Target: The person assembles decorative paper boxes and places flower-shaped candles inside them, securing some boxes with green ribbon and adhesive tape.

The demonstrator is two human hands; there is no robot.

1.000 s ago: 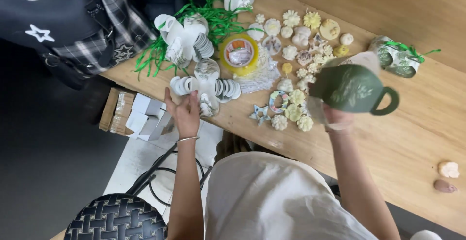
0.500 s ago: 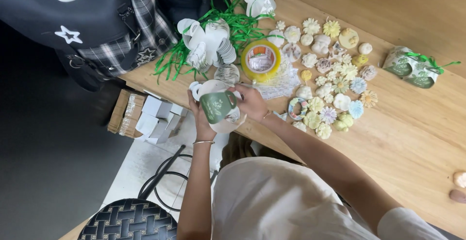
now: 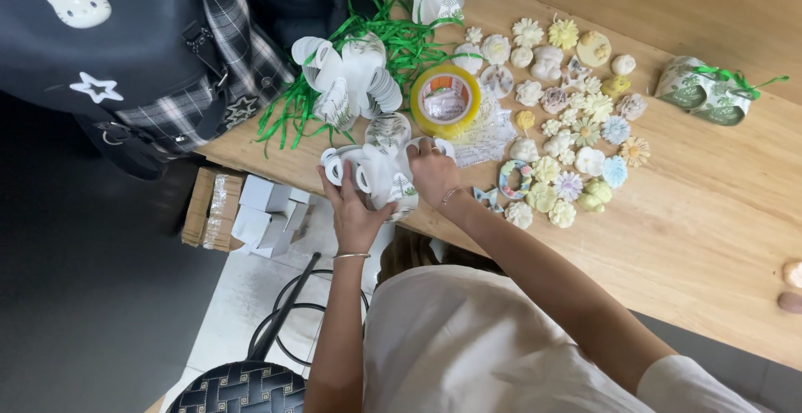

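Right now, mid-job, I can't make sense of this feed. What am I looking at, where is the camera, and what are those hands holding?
There is no machine here: a person works with two bare hands, and the one picture comes from a camera on their head, looking down at a wooden table.

The left hand and the right hand both grip a flat white die-cut paper box blank with round handle loops, near the table's edge.

Behind it lie more white box blanks on shredded green paper strips, then a yellow roll of tape. To the right is a spread of small pastel flower-shaped pieces, and further right one finished green-patterned box tied with green ribbon.

Another person in dark clothes stands at the upper left. Small white boxes sit on the floor below.
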